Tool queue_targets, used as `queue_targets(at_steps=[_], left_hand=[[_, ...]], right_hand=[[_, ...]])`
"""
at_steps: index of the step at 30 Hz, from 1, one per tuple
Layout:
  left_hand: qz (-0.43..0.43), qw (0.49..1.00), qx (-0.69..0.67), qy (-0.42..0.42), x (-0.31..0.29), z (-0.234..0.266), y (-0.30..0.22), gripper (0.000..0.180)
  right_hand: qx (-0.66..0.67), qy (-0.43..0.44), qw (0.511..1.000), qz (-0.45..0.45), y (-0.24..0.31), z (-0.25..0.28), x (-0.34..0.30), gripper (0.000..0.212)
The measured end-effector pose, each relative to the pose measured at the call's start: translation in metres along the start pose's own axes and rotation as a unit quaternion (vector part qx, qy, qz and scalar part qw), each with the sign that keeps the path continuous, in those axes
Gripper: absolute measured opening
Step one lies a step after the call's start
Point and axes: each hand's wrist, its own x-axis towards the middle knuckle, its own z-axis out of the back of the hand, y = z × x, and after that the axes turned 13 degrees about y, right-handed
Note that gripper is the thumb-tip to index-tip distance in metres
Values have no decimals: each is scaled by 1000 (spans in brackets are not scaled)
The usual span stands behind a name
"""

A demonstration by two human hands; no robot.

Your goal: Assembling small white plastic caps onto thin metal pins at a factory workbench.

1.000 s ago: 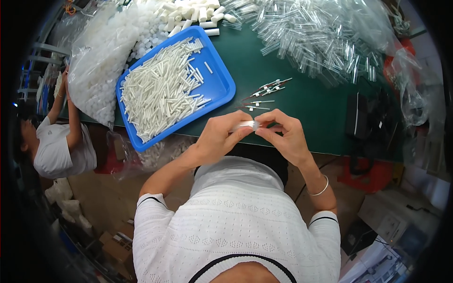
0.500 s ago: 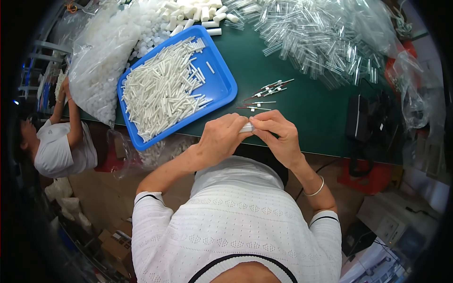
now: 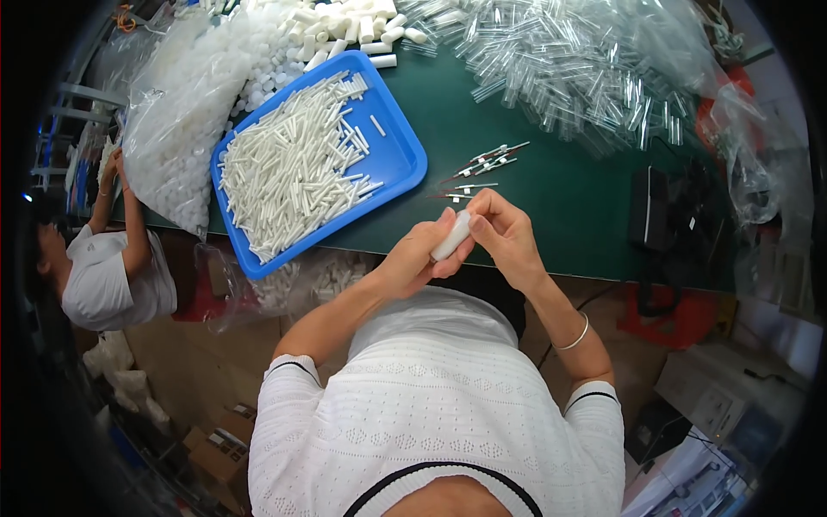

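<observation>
Above the table's front edge, my left hand (image 3: 418,257) wraps its fingers round a short white tube (image 3: 453,238). The tube stands tilted, its upper end leaning right toward my right hand (image 3: 506,234). With thumb and fingers pinched, my right hand grips that upper end. Just beyond my hands lie several thin rods with small white tags and reddish ends (image 3: 491,160) on the green tabletop (image 3: 560,220). To their left is a blue tray (image 3: 398,153), heaped with slim white sticks (image 3: 293,168).
A clear bag of small white caps (image 3: 168,138) slumps at the far left. Thick white cylinders (image 3: 366,30) pile up behind the tray, clear tubes (image 3: 560,73) at the back right. A black box (image 3: 648,207) stands right. Another person (image 3: 121,276) works at the left.
The white tube has turned from nearly level to steeply tilted, and more of it shows. My left hand has rolled over beneath it; my right hand has shifted slightly upward.
</observation>
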Motion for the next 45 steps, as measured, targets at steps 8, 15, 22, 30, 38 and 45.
queue_targets(at_steps=[8,15,22,30,38,45], left_hand=[[-68,977,-200,0,13,-17,12,53],[-71,966,-247,-16,8,-24,19,52],[-77,980,-107,-150,-54,-9,23,38],[238,596,704,-304,-176,20,20,25],[41,780,558,-281,-76,0,-74,10],[-81,483,832,-262,-22,92,-116,10]], right_hand=[[-547,-28,821,162,5,-13,-3,71],[-534,-62,823,185,-2,-22,-6,65],[-462,76,876,117,0,-35,4,64],[-663,17,745,71,7,37,26,16],[-724,47,680,107,-6,32,25,17],[-734,114,655,136,-4,25,15,26]])
